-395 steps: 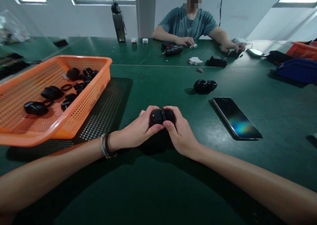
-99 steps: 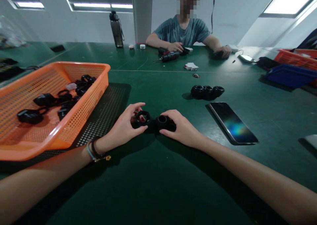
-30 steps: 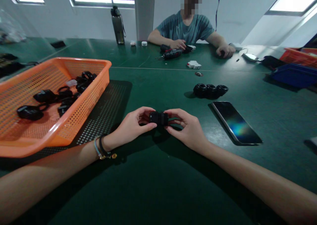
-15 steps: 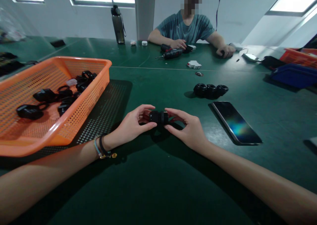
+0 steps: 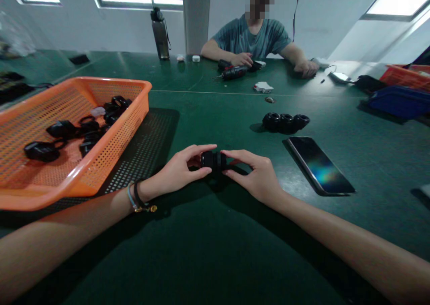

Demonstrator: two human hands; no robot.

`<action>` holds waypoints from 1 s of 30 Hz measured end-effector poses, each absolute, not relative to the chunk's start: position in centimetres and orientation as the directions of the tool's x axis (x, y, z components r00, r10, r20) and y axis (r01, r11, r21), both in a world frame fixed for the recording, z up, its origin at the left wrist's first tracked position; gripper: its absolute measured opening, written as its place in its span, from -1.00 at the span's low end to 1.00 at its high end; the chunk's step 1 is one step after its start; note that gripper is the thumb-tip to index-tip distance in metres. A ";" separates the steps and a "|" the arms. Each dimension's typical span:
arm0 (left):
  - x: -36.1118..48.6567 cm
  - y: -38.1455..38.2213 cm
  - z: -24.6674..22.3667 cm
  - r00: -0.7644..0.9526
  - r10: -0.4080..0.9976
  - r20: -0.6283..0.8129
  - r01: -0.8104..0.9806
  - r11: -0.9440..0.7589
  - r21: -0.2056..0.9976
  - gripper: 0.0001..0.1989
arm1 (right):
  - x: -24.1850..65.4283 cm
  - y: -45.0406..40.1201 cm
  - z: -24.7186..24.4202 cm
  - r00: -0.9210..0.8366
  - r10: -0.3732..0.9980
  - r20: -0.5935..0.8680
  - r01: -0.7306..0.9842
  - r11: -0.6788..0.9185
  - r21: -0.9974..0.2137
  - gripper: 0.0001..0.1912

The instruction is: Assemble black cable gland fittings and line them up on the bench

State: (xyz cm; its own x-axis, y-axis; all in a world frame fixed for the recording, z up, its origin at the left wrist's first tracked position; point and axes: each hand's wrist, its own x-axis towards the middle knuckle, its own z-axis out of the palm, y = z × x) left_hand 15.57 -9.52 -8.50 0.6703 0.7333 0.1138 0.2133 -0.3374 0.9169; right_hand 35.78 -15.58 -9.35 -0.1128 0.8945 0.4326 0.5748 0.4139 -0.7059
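Between my two hands, low over the green table, is a short black plastic fitting (image 5: 214, 161), round with a ringed collar, lying sideways. The thumb and fingers of my left hand (image 5: 186, 164) close on its left end. My right hand (image 5: 253, 173) pinches the collar at the other end with thumb and forefinger. Farther back on the right, three black fittings with round holes (image 5: 286, 123) stand in a row. More black parts with rings (image 5: 62, 129) lie in the orange perforated basket (image 5: 110, 170) on my left.
A phone (image 5: 320, 166) lies right of my hands. Across the table a person in a teal shirt (image 5: 257, 38) sits behind a power drill (image 5: 233, 72). A dark bottle (image 5: 160, 35) stands at the back. Blue (image 5: 399, 102) and red-orange (image 5: 406, 79) bins are at the far right.
My fingers have shifted slightly around the fitting, and the right forefinger now sits over its collar. The seated person's hand at the right has moved a little.
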 end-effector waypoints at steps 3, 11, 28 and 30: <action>15.5 -9.5 -8.4 0.681 0.722 0.119 0.231 -0.366 0.901 -0.55 | 35.8 -15.5 -9.3 -0.111 0.875 0.470 0.606 0.435 -0.666 -0.65; 15.3 -9.4 -8.4 0.699 0.705 0.119 0.227 -0.377 0.898 -0.60 | 35.9 -15.5 -9.4 -0.131 0.878 0.460 0.618 0.435 -0.655 -0.63; 15.2 -9.4 -8.4 0.701 0.701 0.134 0.240 -0.408 0.881 -0.61 | 36.0 -15.4 -9.5 -0.145 0.880 0.453 0.638 0.433 -0.637 -0.65; 15.2 -9.4 -8.4 0.701 0.701 0.133 0.239 -0.406 0.882 -0.61 | 35.9 -15.4 -9.5 -0.145 0.880 0.453 0.644 0.432 -0.632 -0.66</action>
State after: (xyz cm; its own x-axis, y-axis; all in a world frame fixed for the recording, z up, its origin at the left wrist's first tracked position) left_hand 15.25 -9.39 -8.38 0.7009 0.7009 0.1325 0.2387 -0.4055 0.8824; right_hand 35.90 -15.37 -9.50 -0.1451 0.8795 0.4532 0.6436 0.4318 -0.6319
